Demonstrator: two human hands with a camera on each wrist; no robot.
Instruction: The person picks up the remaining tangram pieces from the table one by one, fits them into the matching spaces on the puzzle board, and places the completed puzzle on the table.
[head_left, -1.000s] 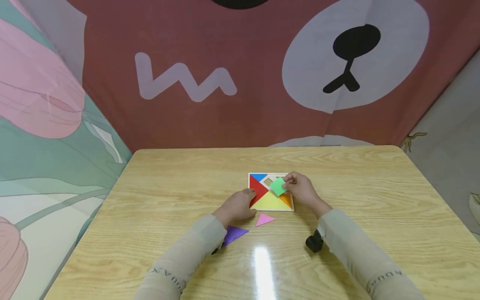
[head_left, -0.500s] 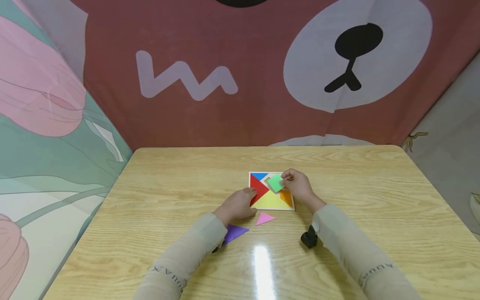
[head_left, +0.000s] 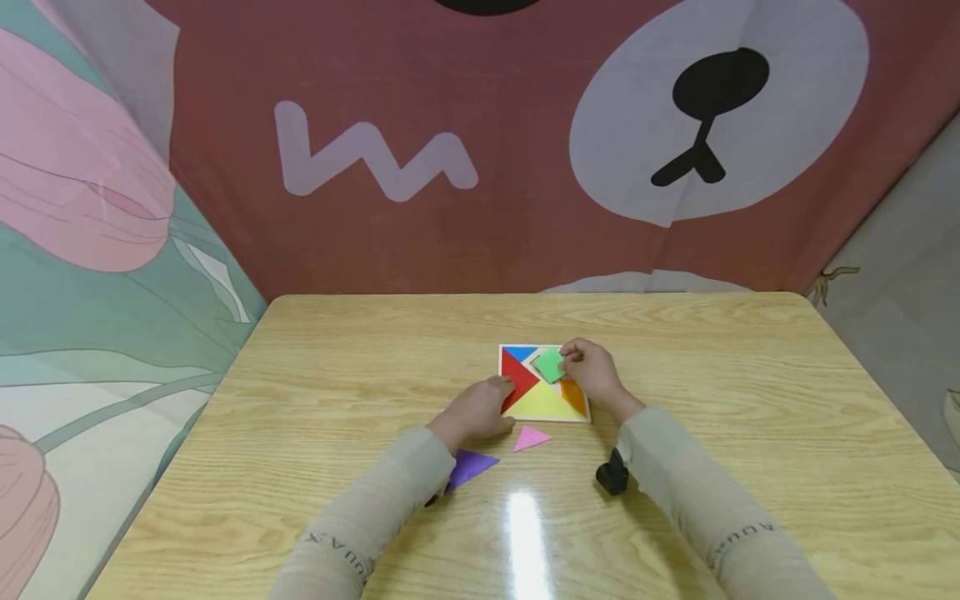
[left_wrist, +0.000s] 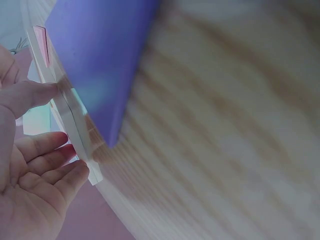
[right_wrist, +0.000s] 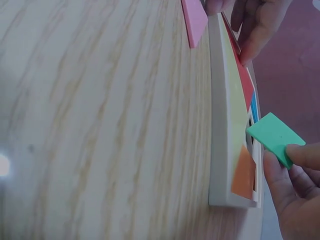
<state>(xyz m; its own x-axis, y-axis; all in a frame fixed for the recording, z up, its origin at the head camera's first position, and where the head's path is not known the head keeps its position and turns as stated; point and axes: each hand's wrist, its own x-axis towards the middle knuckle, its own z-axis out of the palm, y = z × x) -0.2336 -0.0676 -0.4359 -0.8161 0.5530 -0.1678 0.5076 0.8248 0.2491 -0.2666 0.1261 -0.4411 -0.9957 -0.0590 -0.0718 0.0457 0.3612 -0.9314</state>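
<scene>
Fingers of my right hand pinch the green square at one end, holding it tilted over the board. My left hand grips the board's near-left corner, thumb on the near edge, fingertips by the red piece. With so little of the green square held, a knock against the board could, I think, twist it loose. Pressing it down crooked might jam it; and if my left hand slackens, the board may skid toward the pink triangle.
</scene>
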